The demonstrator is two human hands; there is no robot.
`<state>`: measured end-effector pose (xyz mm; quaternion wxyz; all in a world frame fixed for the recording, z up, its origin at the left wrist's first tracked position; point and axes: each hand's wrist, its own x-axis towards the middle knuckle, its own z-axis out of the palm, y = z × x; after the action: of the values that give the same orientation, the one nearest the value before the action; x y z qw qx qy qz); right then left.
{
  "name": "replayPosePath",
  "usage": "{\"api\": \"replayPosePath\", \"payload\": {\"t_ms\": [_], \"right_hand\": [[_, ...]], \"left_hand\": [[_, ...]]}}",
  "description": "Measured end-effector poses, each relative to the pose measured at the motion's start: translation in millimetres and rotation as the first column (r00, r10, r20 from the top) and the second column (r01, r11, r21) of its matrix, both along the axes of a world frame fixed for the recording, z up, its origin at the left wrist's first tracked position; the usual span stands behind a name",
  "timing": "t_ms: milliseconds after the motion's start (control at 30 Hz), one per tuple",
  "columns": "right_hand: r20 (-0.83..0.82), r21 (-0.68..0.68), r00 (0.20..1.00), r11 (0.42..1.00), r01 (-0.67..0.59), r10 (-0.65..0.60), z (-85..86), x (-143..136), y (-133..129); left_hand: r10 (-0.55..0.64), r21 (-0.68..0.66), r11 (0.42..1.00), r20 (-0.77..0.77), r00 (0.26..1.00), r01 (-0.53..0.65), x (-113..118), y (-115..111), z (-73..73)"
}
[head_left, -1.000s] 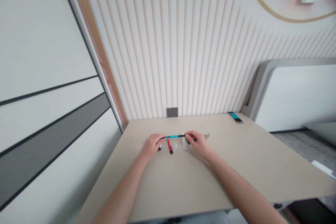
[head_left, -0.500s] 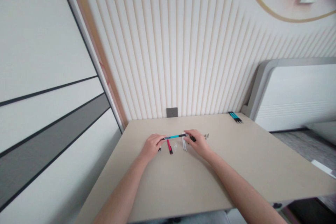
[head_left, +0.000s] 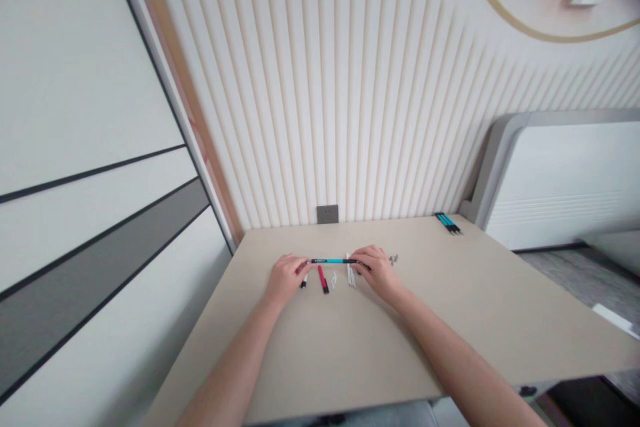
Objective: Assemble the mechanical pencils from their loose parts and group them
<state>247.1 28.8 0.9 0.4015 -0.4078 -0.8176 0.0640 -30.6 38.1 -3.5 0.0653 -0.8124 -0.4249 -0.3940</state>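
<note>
A blue and black pen (head_left: 334, 261) is held level above the table between both hands. My left hand (head_left: 287, 277) pinches its left end, and my right hand (head_left: 376, 270) grips its black right end. Below the pen lie a red pen barrel (head_left: 321, 275) with a black end and some small white pieces (head_left: 335, 279). Several thin white refills (head_left: 351, 275) lie beside my right hand, which partly covers them. A black and white piece (head_left: 304, 281) shows at the edge of my left hand. Small metallic parts (head_left: 394, 259) lie just right of my right hand.
Several blue and black pens (head_left: 449, 223) lie side by side at the far right corner of the beige table (head_left: 320, 347). A dark wall socket (head_left: 327, 214) sits behind the table. A white cabinet (head_left: 90, 267) stands at left, a grey headboard (head_left: 560, 180) at right.
The pen has turned from slightly tilted to level. My left fingers have shifted out to its left tip, and my right fingers have closed over its right end.
</note>
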Motion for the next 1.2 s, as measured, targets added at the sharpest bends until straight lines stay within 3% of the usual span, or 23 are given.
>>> {"api": "replayPosePath", "payload": {"t_ms": [367, 700, 900, 1200], "right_hand": [[0.045, 0.068, 0.998, 0.997, 0.041, -0.044, 2.0, 3, -1], [0.056, 0.067, 0.998, 0.997, 0.039, -0.043, 0.1, 3, -1], [0.021, 0.063, 0.997, 0.995, 0.076, -0.077, 1.5, 2, 1], [0.005, 0.040, 0.999, 0.998, 0.043, -0.044, -2.7, 0, 1]], "left_hand": [[0.020, 0.112, 0.994, -0.294, 0.956, 0.013, 7, -9, 10.9], [0.047, 0.149, 0.989, -0.388, 0.921, 0.012, 14, -13, 14.0], [0.044, 0.131, 0.991, -0.304, 0.952, -0.004, 15, -12, 14.4], [0.092, 0.156, 0.987, -0.381, 0.920, -0.034, 14, -12, 13.1]]}}
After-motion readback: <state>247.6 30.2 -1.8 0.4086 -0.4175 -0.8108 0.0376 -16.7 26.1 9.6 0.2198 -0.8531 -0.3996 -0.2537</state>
